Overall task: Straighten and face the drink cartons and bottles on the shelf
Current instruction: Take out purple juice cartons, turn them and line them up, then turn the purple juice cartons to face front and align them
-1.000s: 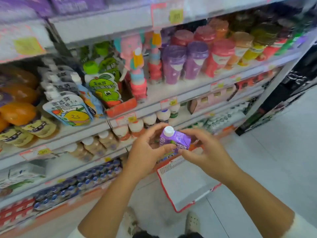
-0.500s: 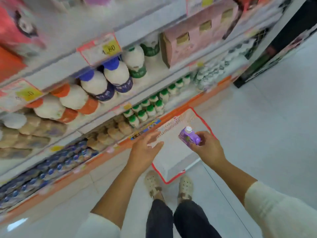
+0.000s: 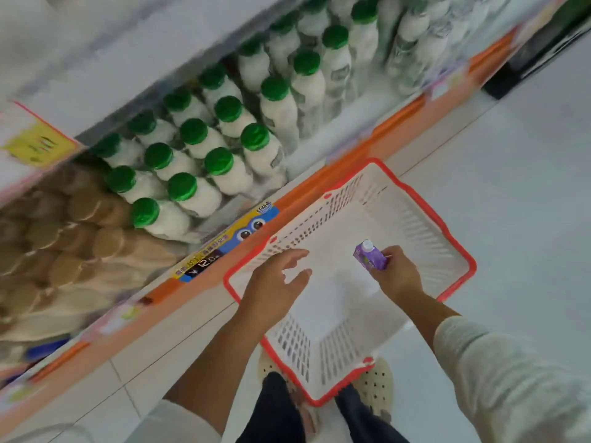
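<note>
Purple carton [image 3: 370,259], small, white cap: pinched in the right hand [image 3: 397,276], centre-right of frame, above the red-rimmed white basket [image 3: 425,231] on the floor. Its long axis is tilted, cap toward upper left. Left hand [image 3: 275,282] holds nothing, fingers spread and relaxed, over the basket's left side, apart from the carton. Green-capped bottles [image 3: 220,161] on the bottom shelf [image 3: 351,151] lie up-left of both hands; the left is nearer. Carton's destination: cannot tell.
</note>
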`<state>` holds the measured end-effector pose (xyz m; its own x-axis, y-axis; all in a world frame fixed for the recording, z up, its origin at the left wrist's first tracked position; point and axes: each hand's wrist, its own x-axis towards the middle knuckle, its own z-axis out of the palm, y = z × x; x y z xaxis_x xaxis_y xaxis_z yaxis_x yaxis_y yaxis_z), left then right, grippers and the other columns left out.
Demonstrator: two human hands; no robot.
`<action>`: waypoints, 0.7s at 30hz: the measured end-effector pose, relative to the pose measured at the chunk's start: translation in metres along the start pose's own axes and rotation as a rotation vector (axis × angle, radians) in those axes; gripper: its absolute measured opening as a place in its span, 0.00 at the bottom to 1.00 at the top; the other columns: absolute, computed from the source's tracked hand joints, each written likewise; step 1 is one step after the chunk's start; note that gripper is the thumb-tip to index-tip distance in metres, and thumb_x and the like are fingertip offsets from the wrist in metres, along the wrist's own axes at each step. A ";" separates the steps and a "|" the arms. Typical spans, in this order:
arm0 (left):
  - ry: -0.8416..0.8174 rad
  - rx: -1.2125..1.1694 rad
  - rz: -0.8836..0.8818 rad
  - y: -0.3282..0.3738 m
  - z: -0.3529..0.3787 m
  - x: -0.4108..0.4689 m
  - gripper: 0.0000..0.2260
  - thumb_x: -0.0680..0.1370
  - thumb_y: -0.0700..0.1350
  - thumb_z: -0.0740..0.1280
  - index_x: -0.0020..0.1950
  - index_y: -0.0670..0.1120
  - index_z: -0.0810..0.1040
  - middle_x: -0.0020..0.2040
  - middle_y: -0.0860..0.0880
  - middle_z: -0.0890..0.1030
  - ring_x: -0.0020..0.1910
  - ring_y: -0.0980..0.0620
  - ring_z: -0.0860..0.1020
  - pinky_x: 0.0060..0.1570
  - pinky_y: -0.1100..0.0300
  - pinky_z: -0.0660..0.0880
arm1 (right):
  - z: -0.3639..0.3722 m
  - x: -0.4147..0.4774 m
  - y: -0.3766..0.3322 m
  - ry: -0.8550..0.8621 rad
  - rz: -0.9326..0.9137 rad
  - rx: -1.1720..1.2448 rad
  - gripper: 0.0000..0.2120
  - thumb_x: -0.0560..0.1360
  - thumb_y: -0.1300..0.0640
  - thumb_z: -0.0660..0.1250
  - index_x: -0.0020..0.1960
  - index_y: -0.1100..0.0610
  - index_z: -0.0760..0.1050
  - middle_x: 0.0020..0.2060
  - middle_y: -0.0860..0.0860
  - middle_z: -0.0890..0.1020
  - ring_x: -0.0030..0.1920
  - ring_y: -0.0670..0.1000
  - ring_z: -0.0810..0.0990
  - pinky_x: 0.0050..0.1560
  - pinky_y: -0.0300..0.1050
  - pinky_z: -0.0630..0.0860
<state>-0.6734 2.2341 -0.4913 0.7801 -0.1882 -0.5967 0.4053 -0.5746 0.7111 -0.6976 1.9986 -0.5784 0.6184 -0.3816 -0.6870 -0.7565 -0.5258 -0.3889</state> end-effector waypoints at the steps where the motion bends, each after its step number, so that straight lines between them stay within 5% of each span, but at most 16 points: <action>1: 0.012 0.005 0.006 -0.010 0.005 0.012 0.12 0.78 0.46 0.69 0.57 0.62 0.76 0.59 0.61 0.78 0.58 0.66 0.75 0.58 0.67 0.70 | 0.011 0.017 0.007 0.002 0.002 0.000 0.11 0.75 0.53 0.69 0.50 0.56 0.69 0.41 0.53 0.79 0.41 0.56 0.76 0.43 0.45 0.68; 14: 0.070 0.061 0.081 -0.065 0.036 0.082 0.15 0.78 0.47 0.70 0.54 0.68 0.73 0.56 0.62 0.80 0.56 0.66 0.76 0.54 0.74 0.71 | 0.097 0.129 0.063 0.039 -0.019 0.095 0.10 0.75 0.59 0.68 0.55 0.55 0.72 0.50 0.57 0.79 0.44 0.55 0.74 0.44 0.43 0.66; 17: 0.063 0.042 0.079 -0.065 0.038 0.081 0.14 0.78 0.47 0.70 0.54 0.67 0.74 0.54 0.63 0.79 0.55 0.67 0.76 0.52 0.77 0.70 | 0.100 0.130 0.071 0.003 0.004 0.095 0.18 0.75 0.64 0.65 0.64 0.56 0.70 0.55 0.58 0.79 0.47 0.56 0.75 0.45 0.42 0.67; 21: 0.092 -0.038 0.090 -0.042 0.029 0.050 0.13 0.78 0.45 0.70 0.59 0.60 0.78 0.56 0.59 0.81 0.56 0.64 0.77 0.56 0.68 0.73 | 0.071 0.092 0.056 -0.023 0.014 0.122 0.27 0.75 0.62 0.69 0.71 0.51 0.67 0.62 0.58 0.76 0.54 0.58 0.77 0.51 0.45 0.75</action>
<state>-0.6654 2.2258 -0.5622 0.8536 -0.1628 -0.4949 0.3485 -0.5278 0.7746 -0.6980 1.9875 -0.7070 0.6037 -0.3697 -0.7063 -0.7860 -0.4239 -0.4500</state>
